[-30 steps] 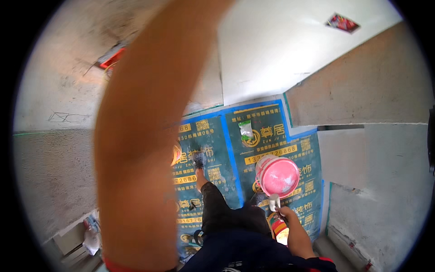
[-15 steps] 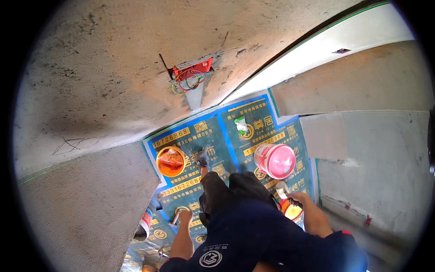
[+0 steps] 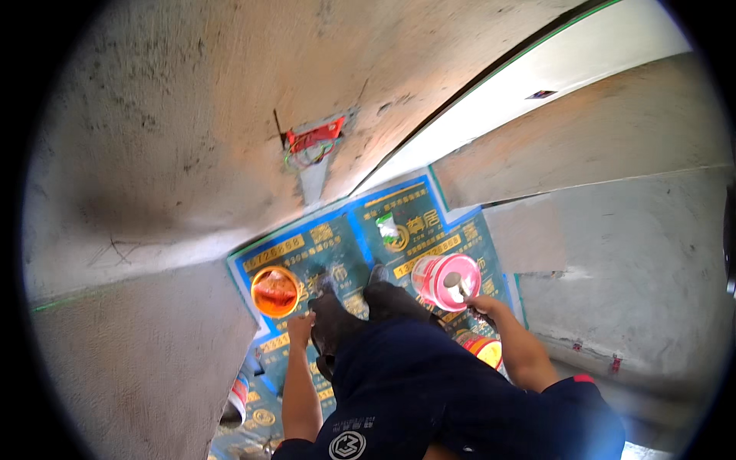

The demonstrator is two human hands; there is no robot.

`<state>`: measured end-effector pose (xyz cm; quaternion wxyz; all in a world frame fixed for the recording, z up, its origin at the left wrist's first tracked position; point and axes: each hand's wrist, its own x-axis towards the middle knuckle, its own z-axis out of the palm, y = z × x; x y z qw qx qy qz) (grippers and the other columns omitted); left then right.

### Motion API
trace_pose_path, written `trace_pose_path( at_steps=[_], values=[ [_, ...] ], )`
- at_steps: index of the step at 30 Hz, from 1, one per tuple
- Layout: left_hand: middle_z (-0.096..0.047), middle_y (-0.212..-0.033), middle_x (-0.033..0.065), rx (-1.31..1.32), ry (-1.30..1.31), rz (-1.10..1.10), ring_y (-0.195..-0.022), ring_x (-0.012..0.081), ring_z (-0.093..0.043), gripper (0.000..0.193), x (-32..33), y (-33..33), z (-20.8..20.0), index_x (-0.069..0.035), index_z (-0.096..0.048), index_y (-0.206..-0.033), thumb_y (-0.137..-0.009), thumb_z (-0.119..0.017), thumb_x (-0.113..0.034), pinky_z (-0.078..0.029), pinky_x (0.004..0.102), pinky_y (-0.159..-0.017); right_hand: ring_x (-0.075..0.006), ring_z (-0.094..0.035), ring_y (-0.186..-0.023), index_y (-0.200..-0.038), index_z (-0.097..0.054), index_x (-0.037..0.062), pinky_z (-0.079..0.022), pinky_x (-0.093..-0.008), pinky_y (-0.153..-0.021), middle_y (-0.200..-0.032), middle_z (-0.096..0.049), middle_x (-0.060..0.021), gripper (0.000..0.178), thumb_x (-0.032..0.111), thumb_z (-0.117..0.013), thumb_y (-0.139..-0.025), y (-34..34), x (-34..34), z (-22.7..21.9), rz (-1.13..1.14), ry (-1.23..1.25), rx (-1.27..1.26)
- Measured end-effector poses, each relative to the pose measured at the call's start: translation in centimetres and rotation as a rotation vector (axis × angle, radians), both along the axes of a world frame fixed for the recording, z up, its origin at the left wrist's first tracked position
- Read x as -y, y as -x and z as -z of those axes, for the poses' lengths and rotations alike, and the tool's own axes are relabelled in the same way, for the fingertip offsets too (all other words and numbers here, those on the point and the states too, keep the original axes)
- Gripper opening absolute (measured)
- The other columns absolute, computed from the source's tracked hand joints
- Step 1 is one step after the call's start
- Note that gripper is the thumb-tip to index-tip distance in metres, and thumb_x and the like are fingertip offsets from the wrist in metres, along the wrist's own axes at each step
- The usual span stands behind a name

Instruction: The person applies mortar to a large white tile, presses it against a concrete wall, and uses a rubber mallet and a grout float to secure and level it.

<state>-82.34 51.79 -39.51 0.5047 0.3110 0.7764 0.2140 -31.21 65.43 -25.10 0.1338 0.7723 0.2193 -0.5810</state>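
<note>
My right hand (image 3: 487, 307) is closed round the dark handle of a hand tool (image 3: 454, 280). Its pale, rounded head is over the open top of the pink bucket (image 3: 427, 274); blur hides its exact kind. On the other side, my left hand (image 3: 300, 326) is closed beside my left leg. What sits in its fingers cannot be made out. Ahead of that hand stands an orange bucket (image 3: 255, 285) with a reddish, wet-looking content. Below my right hand is a red and yellow bucket (image 3: 469, 343), partly covered by my body.
Green printed sheeting (image 3: 349, 285) with blue tape covers the floor. A small green and white packet (image 3: 387, 228) lies on it. Ahead, a bare plaster wall (image 3: 192, 138) holds a red electrical box (image 3: 316, 136) with loose wires. Another bucket (image 3: 238, 395) stands at the lower left.
My right hand has raised the tool from beside the pink bucket to over its top. My left hand has moved forward; the short tool visible there earlier no longer shows. My feet have shifted.
</note>
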Motion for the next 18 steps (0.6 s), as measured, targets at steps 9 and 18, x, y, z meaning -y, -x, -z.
trace_pose_path(
  at_steps=[9, 18],
  values=[
    [-0.067, -0.077, 0.0181, -0.446, -0.054, 0.341, -0.073, 0.0376, -0.064, 0.037, 6.0, -0.5, 15.3, -0.008, -0.067, -0.084, -0.083, -0.053, -0.042, -0.049, 0.0497, -0.068, -0.0133, -0.043, -0.044, -0.079, -0.061, 0.0105, -0.034, -0.0298, -0.041, -0.055, -0.048, -0.0005, 0.025, 0.034, -0.061, -0.086, 2.5, 3.0, -3.2, 0.105, -0.025, 0.115],
    [-0.066, -0.079, 0.0186, -0.292, 0.07, 0.369, -0.07, 0.0365, -0.065, 0.035, -3.7, 1.3, 11.7, -0.004, -0.063, -0.09, -0.084, -0.054, -0.037, -0.051, 0.0485, -0.066, -0.0179, -0.049, -0.046, -0.085, -0.064, 0.0096, -0.04, -0.0371, -0.043, -0.058, -0.054, -0.0073, 0.021, 0.029, -0.059, -0.082, 0.3, 4.8, -3.2, 0.043, 0.088, 0.048]
  ],
)
